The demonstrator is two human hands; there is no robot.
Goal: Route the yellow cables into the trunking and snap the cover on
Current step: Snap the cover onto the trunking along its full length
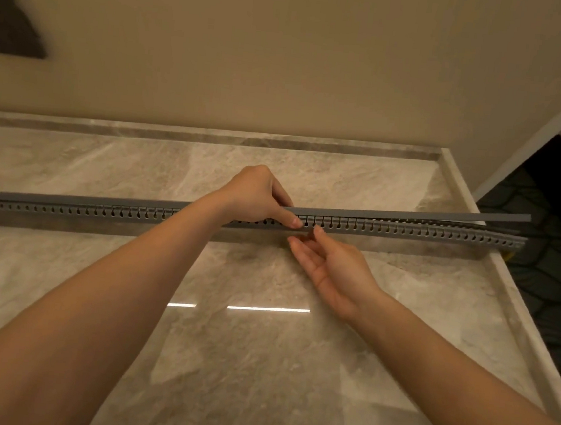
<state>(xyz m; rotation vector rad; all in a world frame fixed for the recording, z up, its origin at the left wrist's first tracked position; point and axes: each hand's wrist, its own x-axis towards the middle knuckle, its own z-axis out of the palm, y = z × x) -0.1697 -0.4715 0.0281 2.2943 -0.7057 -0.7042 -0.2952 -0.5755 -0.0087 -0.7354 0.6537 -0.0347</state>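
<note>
Both hands at trunking (pixel 390 228); left hand (pixel 257 194) pinching cover (pixel 409 213).

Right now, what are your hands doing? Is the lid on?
Left hand pinching cover onto trunking. Right hand open below. Cover's right end lifted. Nothing blocking.

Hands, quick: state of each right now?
Left hand: closed, pinching the cover onto the trunking.
Right hand: open, palm up, holding nothing.

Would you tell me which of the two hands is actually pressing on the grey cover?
The left hand: its fingers pinch the cover onto the slotted trunking. The right hand lies palm-up in front, only fingertips near the trunking.
</note>
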